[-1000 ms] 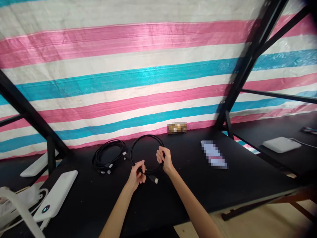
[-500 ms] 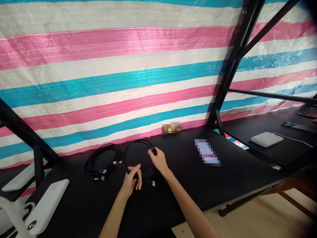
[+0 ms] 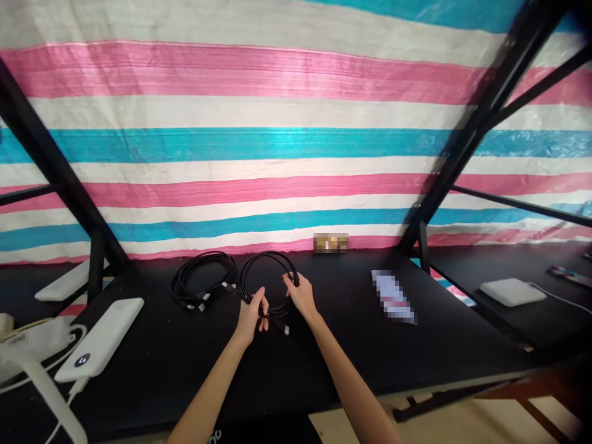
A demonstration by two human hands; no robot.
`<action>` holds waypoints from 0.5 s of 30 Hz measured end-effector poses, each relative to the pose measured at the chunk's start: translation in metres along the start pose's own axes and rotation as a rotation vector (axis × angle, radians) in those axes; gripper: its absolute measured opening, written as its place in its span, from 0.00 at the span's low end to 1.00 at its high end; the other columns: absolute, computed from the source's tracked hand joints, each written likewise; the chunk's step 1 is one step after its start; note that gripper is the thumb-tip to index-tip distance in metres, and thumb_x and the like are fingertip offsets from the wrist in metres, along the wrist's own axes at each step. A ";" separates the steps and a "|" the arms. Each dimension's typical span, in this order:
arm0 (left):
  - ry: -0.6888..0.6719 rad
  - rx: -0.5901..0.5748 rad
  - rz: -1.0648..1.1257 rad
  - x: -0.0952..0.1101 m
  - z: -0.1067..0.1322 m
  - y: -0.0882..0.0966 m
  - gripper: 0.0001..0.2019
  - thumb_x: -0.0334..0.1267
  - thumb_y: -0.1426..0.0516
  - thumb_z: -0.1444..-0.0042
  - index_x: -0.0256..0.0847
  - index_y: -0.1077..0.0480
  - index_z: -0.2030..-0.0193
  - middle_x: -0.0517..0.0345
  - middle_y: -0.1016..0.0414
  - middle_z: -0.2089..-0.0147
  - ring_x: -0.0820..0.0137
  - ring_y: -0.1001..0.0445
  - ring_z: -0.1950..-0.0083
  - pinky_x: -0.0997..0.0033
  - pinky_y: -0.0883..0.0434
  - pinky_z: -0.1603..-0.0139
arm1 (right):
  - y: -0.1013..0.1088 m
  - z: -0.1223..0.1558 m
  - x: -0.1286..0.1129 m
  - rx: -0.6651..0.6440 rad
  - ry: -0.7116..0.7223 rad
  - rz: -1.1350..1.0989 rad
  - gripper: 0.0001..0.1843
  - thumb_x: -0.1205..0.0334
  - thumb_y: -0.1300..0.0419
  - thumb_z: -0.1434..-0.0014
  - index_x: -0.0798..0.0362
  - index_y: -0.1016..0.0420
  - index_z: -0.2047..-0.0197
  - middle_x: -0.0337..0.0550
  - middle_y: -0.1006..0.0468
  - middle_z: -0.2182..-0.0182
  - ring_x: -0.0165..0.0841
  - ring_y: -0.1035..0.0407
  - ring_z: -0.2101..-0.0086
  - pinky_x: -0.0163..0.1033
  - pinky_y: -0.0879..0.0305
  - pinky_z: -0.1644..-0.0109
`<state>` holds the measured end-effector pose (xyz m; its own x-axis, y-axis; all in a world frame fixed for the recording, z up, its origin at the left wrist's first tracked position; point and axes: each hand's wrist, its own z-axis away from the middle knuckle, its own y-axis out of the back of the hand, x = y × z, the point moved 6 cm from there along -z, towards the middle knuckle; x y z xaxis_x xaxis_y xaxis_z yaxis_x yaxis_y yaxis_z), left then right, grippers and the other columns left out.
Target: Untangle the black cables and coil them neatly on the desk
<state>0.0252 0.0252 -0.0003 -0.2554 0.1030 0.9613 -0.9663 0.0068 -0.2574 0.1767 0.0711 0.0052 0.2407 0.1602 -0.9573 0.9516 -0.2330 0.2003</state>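
A coiled black cable (image 3: 268, 253) is held between my two hands just above the black table. On the coil's lower left side, my left hand (image 3: 252, 316) has its thumb and fingers closed around the strands. My right hand (image 3: 300, 293) pinches the right side of the loop. One end of this cable, with a silvery plug (image 3: 286, 331), sticks out below the coil between the hands. Close by on the left lies a second coil of black cable (image 3: 185, 271), its several metal plugs resting on the tabletop.
White power banks (image 3: 104, 336) and a white power strip (image 3: 37, 345) with cords are at the left. A blurred box (image 3: 330, 243) stands by the striped sheet, and a blurred flat item (image 3: 393, 297) lies right. Black frame posts (image 3: 457, 154) slant at both sides.
The camera view has levelled and turned slightly left. My left hand's fingers have closed in on the coil's lower side; my right hand keeps its hold.
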 end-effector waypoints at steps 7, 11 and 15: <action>-0.057 0.280 0.002 0.001 -0.012 0.032 0.19 0.53 0.44 0.53 0.40 0.41 0.79 0.69 0.43 0.91 0.77 0.41 0.92 0.82 0.50 0.93 | -0.015 0.002 -0.003 -0.108 0.057 -0.164 0.11 0.54 0.46 0.46 0.50 0.38 0.62 0.32 0.30 0.81 0.28 0.34 0.83 0.32 0.38 0.81; 0.014 0.097 -0.070 -0.007 -0.013 0.016 0.20 0.54 0.43 0.52 0.39 0.39 0.81 0.65 0.42 0.92 0.73 0.37 0.91 0.81 0.48 0.92 | -0.008 -0.003 0.000 -0.035 -0.040 -0.391 0.14 0.50 0.44 0.49 0.50 0.41 0.65 0.33 0.29 0.75 0.29 0.29 0.77 0.31 0.34 0.81; 0.103 -0.160 -0.075 -0.011 -0.004 -0.005 0.20 0.54 0.43 0.52 0.37 0.33 0.79 0.67 0.46 0.93 0.73 0.36 0.90 0.80 0.44 0.90 | 0.004 -0.006 0.000 -0.024 -0.098 -0.448 0.13 0.52 0.43 0.52 0.49 0.41 0.68 0.28 0.33 0.79 0.21 0.43 0.88 0.26 0.47 0.89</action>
<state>0.0329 0.0278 -0.0099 -0.1704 0.1973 0.9654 -0.9627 0.1754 -0.2058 0.1816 0.0762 0.0078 -0.2132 0.1480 -0.9657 0.9623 -0.1388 -0.2337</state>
